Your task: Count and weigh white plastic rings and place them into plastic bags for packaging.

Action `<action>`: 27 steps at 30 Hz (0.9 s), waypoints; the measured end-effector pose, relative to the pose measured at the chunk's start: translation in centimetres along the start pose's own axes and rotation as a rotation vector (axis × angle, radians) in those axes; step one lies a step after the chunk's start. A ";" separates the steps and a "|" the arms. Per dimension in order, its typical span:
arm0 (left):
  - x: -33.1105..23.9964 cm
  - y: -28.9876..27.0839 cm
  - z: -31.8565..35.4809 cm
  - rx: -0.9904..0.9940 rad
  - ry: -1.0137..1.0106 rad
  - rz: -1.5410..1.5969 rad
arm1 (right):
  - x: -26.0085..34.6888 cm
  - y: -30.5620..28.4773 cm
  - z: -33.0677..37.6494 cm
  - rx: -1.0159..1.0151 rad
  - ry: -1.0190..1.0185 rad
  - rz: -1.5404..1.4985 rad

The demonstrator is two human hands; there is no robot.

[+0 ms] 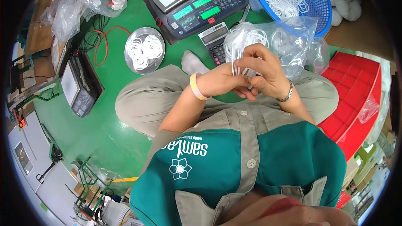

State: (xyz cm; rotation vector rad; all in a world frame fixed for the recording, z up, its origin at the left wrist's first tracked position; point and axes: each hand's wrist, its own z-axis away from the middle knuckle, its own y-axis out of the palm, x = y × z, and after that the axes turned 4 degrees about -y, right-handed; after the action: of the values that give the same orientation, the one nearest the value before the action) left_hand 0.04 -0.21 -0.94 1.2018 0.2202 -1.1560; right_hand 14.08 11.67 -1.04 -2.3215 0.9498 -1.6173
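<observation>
Several thin white rings (235, 62) are gathered between my hands, above my crossed legs. My left hand (220, 80) is closed around them, its fingers partly hidden behind my right hand. My right hand (270, 72), thumb and fingers bent toward each other, grips the same rings from the other side. Just beyond my hands lies a see-through plastic bag (307, 31) with a heap of white rings (238, 37) at its left. A calculator (214, 41) rests on the green floor beside this heap. How many rings I hold cannot be made out.
A counting scale (205, 10) carrying rings stands ahead. Left of it, a round metal plate (130, 65) holds ring bundles. A blue basket (328, 19) of rings is at the far right, a red crate (351, 88) nearer. Another scale (79, 88) and a red cable (97, 54) lie left.
</observation>
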 end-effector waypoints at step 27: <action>-0.3 -6.4 -0.9 -0.481 0.627 1.089 | -26.4 -1.9 -29.6 -0.091 0.789 -0.163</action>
State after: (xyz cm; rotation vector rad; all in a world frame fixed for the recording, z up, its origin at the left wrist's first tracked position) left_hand -4.72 1.29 -5.00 0.9746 0.2419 0.2340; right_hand -17.06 34.93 -9.02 -1.8279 0.9725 -2.6912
